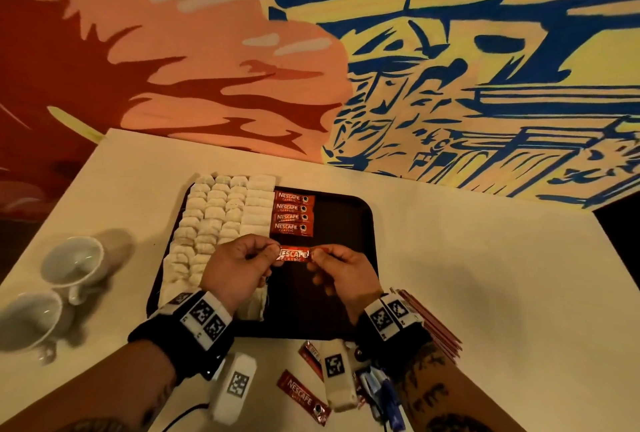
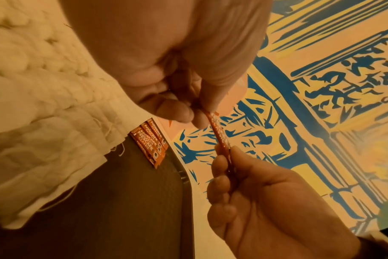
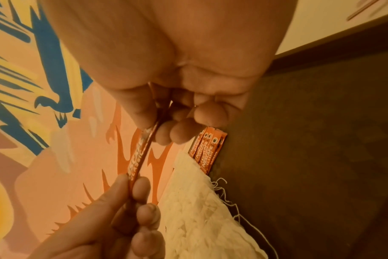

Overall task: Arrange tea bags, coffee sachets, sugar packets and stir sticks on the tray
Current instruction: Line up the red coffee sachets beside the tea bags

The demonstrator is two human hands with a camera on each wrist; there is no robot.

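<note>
Hands: left hand (image 1: 235, 267) and right hand (image 1: 341, 268) pinch coffee sachet (image 1: 293, 254) ends | above tray (image 1: 346, 220), near worktop's front edge

Coffee sachet (image 1: 293, 254): glossy red foil, catching light.
Tea bags (image 1: 207, 220): matt white porous paper, loose strings.
Tray (image 1: 343, 279): dark, matt, finely textured.
Cups (image 1: 74, 263): glazed white ceramic.

A warm, dim yellow-orange cast is seen in all views. Soft shadows are thrown left of the cups (image 1: 74, 267). Straight lines are bent by wide-angle distortion, and the wrist views are blurred up close.
</note>
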